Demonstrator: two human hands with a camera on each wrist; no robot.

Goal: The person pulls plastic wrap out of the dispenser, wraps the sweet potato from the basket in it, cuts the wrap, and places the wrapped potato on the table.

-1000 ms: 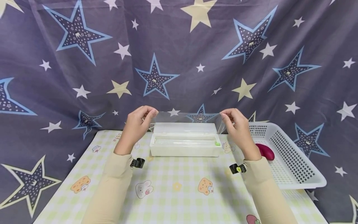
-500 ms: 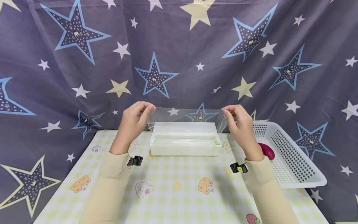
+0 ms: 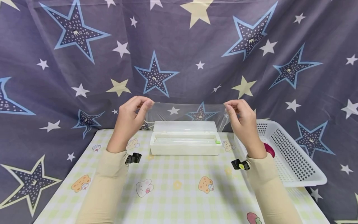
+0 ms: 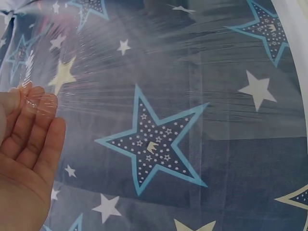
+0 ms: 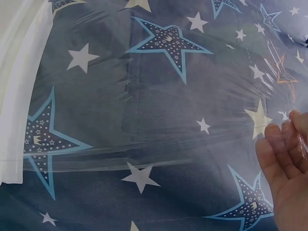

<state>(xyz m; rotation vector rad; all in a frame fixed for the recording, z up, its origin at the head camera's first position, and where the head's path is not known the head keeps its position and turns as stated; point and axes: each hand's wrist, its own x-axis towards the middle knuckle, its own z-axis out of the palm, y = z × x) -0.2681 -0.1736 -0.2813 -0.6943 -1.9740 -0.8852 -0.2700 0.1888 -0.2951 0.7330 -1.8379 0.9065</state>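
Film (image 3: 183, 112) stretches above the open white box (image 3: 184, 150); we pinch one corner in our left hand (image 3: 130, 117), the other in our right hand (image 3: 242, 121).

A table (image 3: 179, 205) carries everything, covered by a cloth (image 3: 173, 168) in pale green and white checks. Cartoon prints dot the cloth: a white rabbit (image 3: 144, 188) and an orange bear (image 3: 206, 184) in the middle, another bear (image 3: 81, 183) toward the left edge, and a strawberry (image 3: 253, 218) at the near right. Directly on it, near the far edge and about central, sits a long white box (image 3: 184, 150), its lid (image 3: 184, 127) raised at the back. To the right stands a white perforated basket (image 3: 296, 155), apart from the box, its rim showing past the table's right edge.
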